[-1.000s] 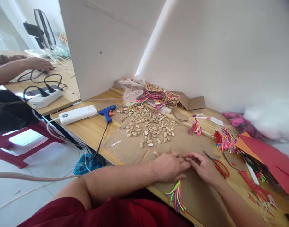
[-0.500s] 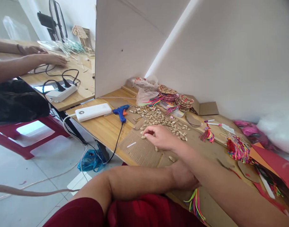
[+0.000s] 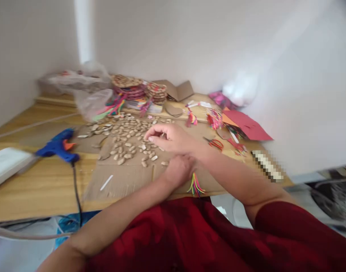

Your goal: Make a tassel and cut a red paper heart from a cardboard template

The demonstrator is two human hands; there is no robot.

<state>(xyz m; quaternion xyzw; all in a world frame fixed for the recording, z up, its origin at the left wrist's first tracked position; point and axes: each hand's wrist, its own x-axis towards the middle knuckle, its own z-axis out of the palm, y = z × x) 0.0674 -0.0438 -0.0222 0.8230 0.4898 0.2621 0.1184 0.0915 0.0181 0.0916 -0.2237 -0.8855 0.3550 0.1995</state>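
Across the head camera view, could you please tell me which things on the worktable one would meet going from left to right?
White box-shaped device, blue glue gun, thin white strip, taller stack of round pieces, shorter stack, front-edge tassel, red-handled scissors, red sheet.

wooden table [image 3: 42,189] under cardboard [image 3: 127,177] and blue glue gun [image 3: 57,146]

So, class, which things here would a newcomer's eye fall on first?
Probably the many tan peanuts scattered over brown cardboard near the middle, with the person's right hand at their edge. Next, perhaps, the blue plastic glue gun with an orange trigger, on the left of the wooden table, and the flat red sheet towards the right.
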